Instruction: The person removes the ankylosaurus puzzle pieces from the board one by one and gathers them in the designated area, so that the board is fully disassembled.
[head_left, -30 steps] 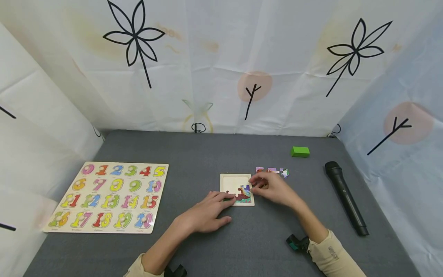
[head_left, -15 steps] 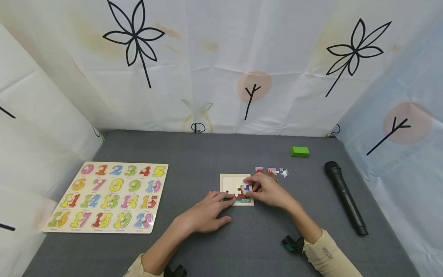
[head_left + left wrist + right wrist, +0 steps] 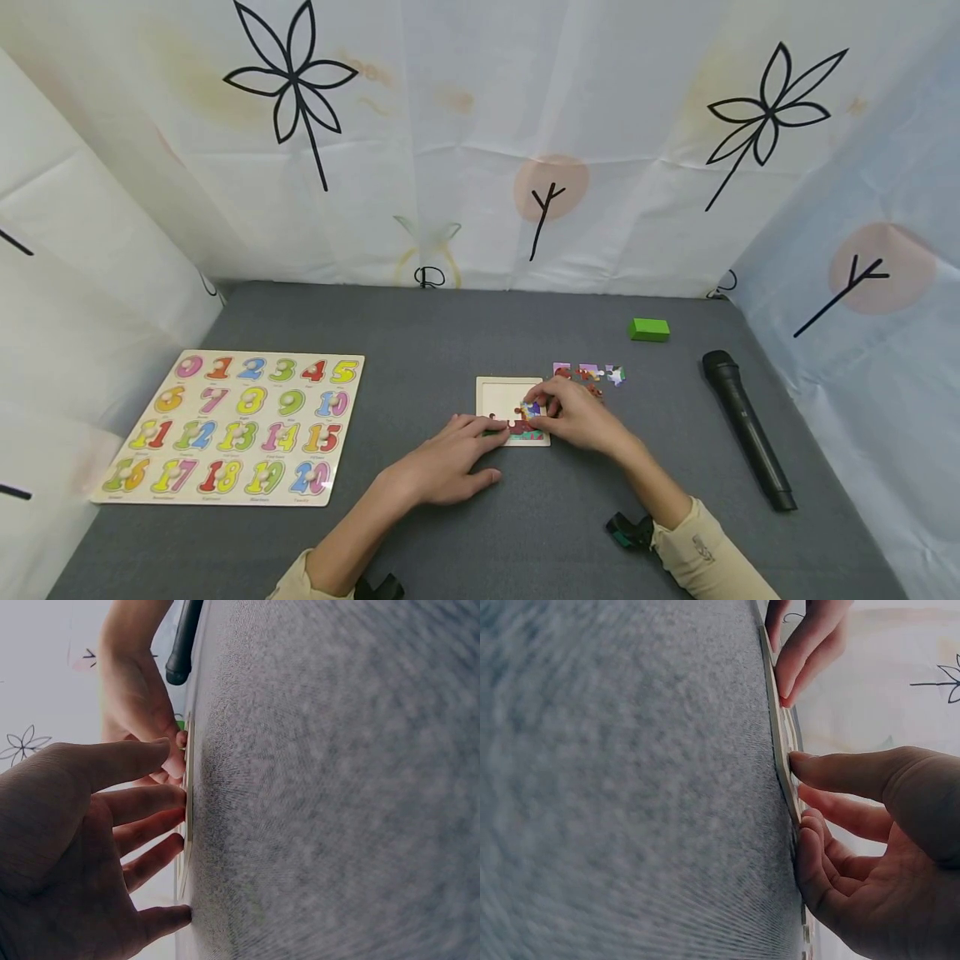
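Note:
A small square wooden puzzle tray (image 3: pixel 495 395) lies on the grey table, with joined jigsaw pieces (image 3: pixel 517 427) in its lower part. My left hand (image 3: pixel 459 458) rests with relaxed, spread fingers on the tray's lower left corner; in the left wrist view its fingertips (image 3: pixel 177 796) meet the tray edge. My right hand (image 3: pixel 577 421) is over the tray's right side, thumb and index finger pinching a colourful jigsaw piece (image 3: pixel 533 409) inside the frame. The right wrist view shows the thumb (image 3: pixel 832 771) low on the tray (image 3: pixel 775 724) and the other fingers curled; the piece is mostly hidden there.
Several loose jigsaw pieces (image 3: pixel 590 372) lie just beyond the right hand. A green block (image 3: pixel 649 329) stands at the back right, and a black microphone (image 3: pixel 750 429) lies along the right. On the left is a large number puzzle board (image 3: pixel 232 429). White cloth walls (image 3: pixel 480 125) surround the table.
My right hand has moved left from the tray's right edge to over the joined pieces, and its fingers have come down there. The left hand stays in place.

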A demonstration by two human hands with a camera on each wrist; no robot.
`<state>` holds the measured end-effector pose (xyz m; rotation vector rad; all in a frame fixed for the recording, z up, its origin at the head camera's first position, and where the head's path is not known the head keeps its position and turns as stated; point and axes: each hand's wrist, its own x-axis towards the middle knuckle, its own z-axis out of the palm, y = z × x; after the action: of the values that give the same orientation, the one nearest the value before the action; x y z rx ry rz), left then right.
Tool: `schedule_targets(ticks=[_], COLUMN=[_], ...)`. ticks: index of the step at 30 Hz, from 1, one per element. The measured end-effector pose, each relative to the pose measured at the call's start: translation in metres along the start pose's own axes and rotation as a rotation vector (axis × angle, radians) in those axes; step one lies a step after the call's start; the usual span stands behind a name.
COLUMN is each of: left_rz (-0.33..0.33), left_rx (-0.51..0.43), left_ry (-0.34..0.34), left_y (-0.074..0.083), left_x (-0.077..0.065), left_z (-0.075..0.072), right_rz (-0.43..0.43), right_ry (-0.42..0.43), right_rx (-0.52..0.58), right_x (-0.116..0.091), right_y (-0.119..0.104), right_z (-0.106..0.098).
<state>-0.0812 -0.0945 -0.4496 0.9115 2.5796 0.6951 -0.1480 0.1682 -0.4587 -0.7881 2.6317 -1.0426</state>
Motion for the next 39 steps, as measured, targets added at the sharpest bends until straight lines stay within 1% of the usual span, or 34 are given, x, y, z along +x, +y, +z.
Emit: schedule_targets(ticks=[9, 17, 23, 32, 35, 39], left_rz=[-0.003, 0.0, -0.001, -0.006, -0.006, 0.003], left_rx=[-0.002, -0.001, 0.004, 0.003, 0.008, 0.016], left_ry=[-0.002, -0.002, -0.001, -0.005, -0.004, 0.007], left_y=[0.0, 0.0, 0.001, 0.0, 0.0, 0.0], left_x=[0.0, 0.0, 0.0, -0.001, 0.0, 0.0], left_z=[-0.001, 0.0, 0.0, 0.0, 0.001, 0.001], right_rz=[-0.008, 0.012, -0.004, -0.03, -0.039, -0.022], right_ry=[0.032, 0.02, 0.017, 0.044, 0.044, 0.021], right_rx=[0.002, 0.025, 0.077, 0.164, 0.208, 0.256], right_x=[-0.001, -0.001, 0.0, 0.001, 0.001, 0.0], right_y=[-0.003, -0.004, 0.001, 0.005, 0.006, 0.01], right_z=[0.002, 0.001, -0.001, -0.004, -0.007, -0.016])
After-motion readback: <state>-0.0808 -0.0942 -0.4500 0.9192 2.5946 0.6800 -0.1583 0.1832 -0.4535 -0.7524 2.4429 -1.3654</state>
